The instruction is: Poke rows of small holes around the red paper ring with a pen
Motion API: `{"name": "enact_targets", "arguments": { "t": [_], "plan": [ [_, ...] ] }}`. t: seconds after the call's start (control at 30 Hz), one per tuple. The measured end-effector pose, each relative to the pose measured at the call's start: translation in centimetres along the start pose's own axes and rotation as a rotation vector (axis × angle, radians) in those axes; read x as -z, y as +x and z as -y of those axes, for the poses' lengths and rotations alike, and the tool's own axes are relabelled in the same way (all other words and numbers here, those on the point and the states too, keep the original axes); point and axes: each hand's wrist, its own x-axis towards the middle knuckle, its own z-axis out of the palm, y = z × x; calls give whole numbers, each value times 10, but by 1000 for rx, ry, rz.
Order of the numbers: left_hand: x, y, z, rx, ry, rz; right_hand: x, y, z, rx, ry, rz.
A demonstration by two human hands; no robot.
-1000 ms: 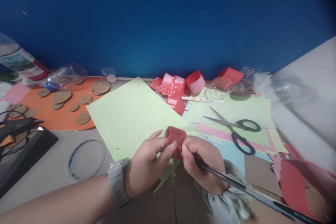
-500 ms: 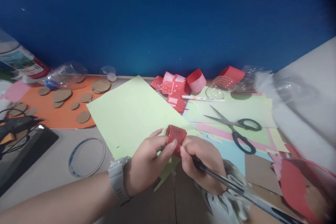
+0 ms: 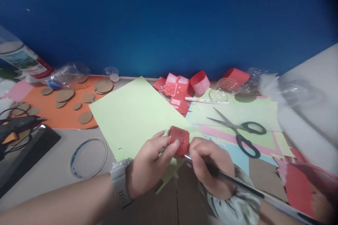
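Observation:
My left hand [image 3: 151,160], with a grey watch [image 3: 120,179] on its wrist, grips a small red cylinder [image 3: 179,140] between thumb and fingers. Rows of dark marks cover the cylinder's side. My right hand [image 3: 215,165] is closed around a pen [image 3: 237,183] with a dark grip and a long barrel that runs down to the lower right. The pen's silvery tip points at the cylinder's lower right edge; whether it touches I cannot tell. Under and behind both hands lies a light green sheet [image 3: 137,112].
Scissors [image 3: 239,128] lie partly spread on coloured papers at right. Behind are a red paper figure [image 3: 177,89], a marker [image 3: 206,100] and clear plastic pieces [image 3: 227,86]. Cardboard discs [image 3: 64,95] lie on orange paper [image 3: 63,117], near a glue gun [image 3: 16,124] and a clear ring [image 3: 89,158].
My right hand has drawn slightly right, away from the cylinder, and the pen's tip now shows. My left hand keeps its grip. The whole view has shifted a little.

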Motion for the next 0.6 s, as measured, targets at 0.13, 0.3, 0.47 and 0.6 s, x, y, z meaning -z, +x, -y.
{"name": "enact_targets", "arguments": {
  "t": [0.13, 0.3, 0.47, 0.6],
  "plan": [
    [0, -2, -1, 26, -145, -30, -4, -8, -7, -142, 183, -258],
    [-1, -1, 3, 77, -94, -53, -6, -2, -5, -165, 80, -274],
    [0, 2, 3, 99, 5, -34, -3, 1, -3, -123, 101, -175],
    [0, 3, 4, 81, 101, -12, -4, -4, -6, -192, 87, -148]
  ]
}}
